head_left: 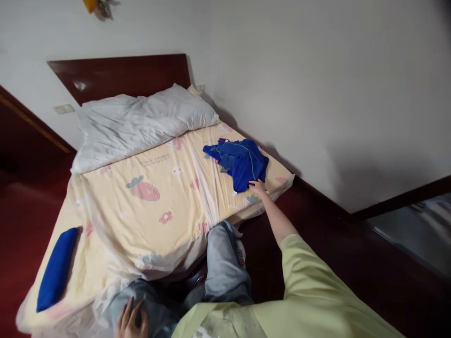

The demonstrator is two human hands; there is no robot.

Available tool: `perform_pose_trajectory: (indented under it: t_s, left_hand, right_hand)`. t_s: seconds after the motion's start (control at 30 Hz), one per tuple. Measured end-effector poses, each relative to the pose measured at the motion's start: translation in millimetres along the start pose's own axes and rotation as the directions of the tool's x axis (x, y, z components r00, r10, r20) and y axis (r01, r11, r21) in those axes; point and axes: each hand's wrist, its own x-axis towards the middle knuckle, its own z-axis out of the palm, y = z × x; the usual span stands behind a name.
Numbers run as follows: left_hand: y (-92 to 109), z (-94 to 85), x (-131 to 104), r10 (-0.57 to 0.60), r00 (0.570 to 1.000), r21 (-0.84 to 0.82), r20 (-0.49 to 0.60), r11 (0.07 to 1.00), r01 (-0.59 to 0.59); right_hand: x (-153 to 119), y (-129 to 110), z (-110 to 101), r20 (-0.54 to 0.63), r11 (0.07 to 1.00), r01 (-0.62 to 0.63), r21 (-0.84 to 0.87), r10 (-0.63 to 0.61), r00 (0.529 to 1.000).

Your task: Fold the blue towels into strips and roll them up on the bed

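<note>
Blue garment (246, 159) lies crumpled near the bed's right edge, its near edge under the fingers of the right hand (258, 188); whether they pinch the cloth or only touch it, I cannot tell. The left hand (132, 321) rests on a jeans-clad thigh (155, 300), fingers slightly apart and curled. Beneath the garment spreads a yellow strawberry-print sheet (169, 197). A long blue bundle (58, 270) lies near the bed's left edge, well apart from the garment. White pillows (141, 126) lie beside the dark red headboard (127, 75).
</note>
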Motion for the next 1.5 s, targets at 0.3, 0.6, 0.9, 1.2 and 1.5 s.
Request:
perform_pose_trajectory:
  t_s: [0.3, 0.6, 0.9, 1.2, 1.5]
  left_hand:
    - [-16, 9.8, -12, 0.012, 1.000, 0.026, 0.007, 1.000, -0.012]
    - [-23, 14.6, -9, 0.009, 1.000, 0.033, -0.022, 0.999, -0.008]
    - [11, -7.5, -10, -0.076, 0.997, -0.174, -0.022, 0.982, 0.071]
    - [177, -159.6, 68, 0.222, 0.939, -0.500, -0.263, 0.801, -0.329]
    - [263, -184.2, 107, 0.637, 0.764, -0.897, -0.101, 0.275, -0.348]
  right_hand:
    - [12, -49, -43, -0.293, 0.997, 0.043, 0.065, -0.022, 0.956]
    - [48, -200, -197, -0.687, 0.710, 0.689, 0.147, -0.428, 0.588]
    - [-130, -335, -199, -0.570, 0.145, 0.985, 0.096, -0.803, 0.174]
    - [-291, -343, -152, 0.283, 0.194, 0.842, 0.503, -0.958, 0.052]
    - [-331, -330, -185, 0.491, 0.142, 0.773, 0.619, -0.837, -0.240]
